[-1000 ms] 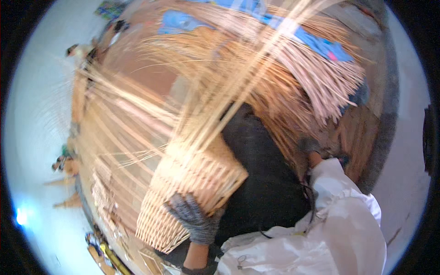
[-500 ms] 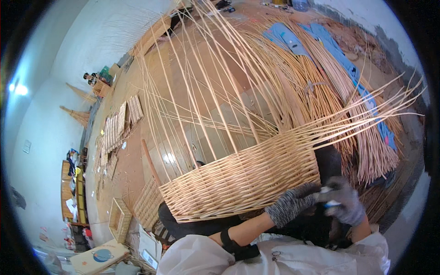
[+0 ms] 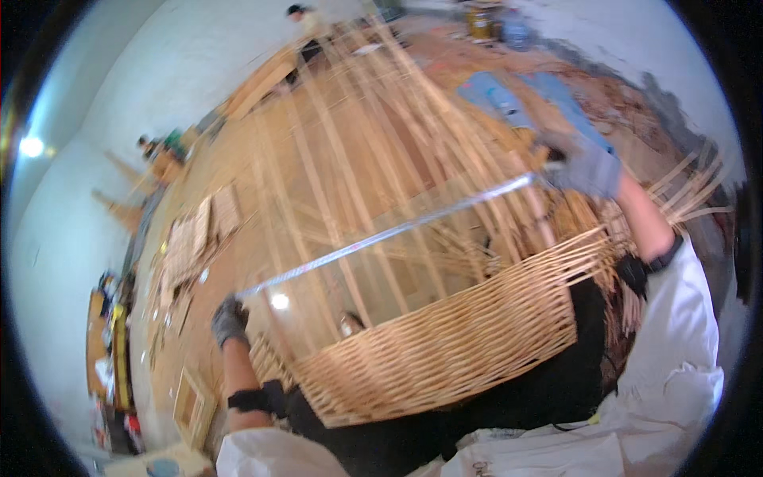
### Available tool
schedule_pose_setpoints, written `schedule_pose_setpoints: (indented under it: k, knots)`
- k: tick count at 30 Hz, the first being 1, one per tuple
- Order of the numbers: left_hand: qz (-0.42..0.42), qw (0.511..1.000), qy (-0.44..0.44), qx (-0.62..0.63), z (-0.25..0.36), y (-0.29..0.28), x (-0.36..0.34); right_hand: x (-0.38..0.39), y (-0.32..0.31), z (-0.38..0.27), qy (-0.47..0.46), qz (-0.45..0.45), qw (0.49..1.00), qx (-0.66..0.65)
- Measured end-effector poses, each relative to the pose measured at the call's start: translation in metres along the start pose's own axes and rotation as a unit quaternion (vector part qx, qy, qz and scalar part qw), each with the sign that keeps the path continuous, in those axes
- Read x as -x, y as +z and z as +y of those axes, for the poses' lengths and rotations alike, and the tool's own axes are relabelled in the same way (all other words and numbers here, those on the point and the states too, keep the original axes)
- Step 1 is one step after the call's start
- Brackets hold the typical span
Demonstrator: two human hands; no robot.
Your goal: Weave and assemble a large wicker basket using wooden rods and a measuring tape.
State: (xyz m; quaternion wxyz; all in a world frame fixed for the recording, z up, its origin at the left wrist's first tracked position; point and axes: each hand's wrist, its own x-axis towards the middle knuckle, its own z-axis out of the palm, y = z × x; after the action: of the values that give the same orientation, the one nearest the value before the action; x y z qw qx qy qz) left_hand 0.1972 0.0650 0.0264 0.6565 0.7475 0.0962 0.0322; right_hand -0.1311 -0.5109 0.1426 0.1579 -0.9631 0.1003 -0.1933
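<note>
A silver tape measure [image 3: 381, 234] stretches diagonally above a woven pale rattan basket piece [image 3: 437, 342] that rests across my dark-clothed lap, with long loose stakes rising from it. My gloved left hand [image 3: 230, 322] is closed on the tape's end at the lower left, outside the piece's left edge. My gloved right hand [image 3: 580, 167], smeared by motion, grips the tape's dark case at the upper right, above the bundled strands sticking out rightward.
Blue cloths [image 3: 493, 99] lie over rattan bundles at the right. Woven panels [image 3: 199, 230] and a wooden frame [image 3: 191, 405] lie leftward. A person [image 3: 310, 32] stands at the back, another [image 3: 159, 151] is farther left. A blue water jug [image 3: 515, 32] stands by the wall.
My hands were together at the basket's lower right half a second ago; they are now far apart, left one out left, right one raised, with the tape drawn out between them.
</note>
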Motion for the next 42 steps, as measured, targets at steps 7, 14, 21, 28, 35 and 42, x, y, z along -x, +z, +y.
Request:
schedule_pose_setpoints:
  k: [7,14,21,28,35,42]
  knots:
    - [-0.142,0.982,-0.125,-0.019,0.01,0.063,-0.002,-0.038,-0.022,0.088,0.112,-0.105,0.984,0.093]
    - [-0.168,0.981,-0.095,-0.026,0.018,0.072,0.003,-0.031,-0.01,0.11,0.063,-0.028,0.995,0.068]
    - [-0.19,0.976,-0.048,-0.098,0.016,0.065,-0.008,-0.03,-0.009,0.103,0.115,-0.062,0.985,0.113]
    - [-0.133,0.984,-0.108,-0.037,0.02,0.07,-0.007,-0.008,-0.031,0.069,0.071,-0.057,0.99,0.107]
    - [-0.104,0.988,-0.111,-0.038,0.023,0.1,-0.009,-0.003,-0.013,0.065,0.107,-0.018,0.985,0.135]
    - [-0.07,0.98,-0.154,-0.104,0.024,0.102,-0.015,-0.013,-0.021,0.058,0.153,-0.013,0.984,0.085]
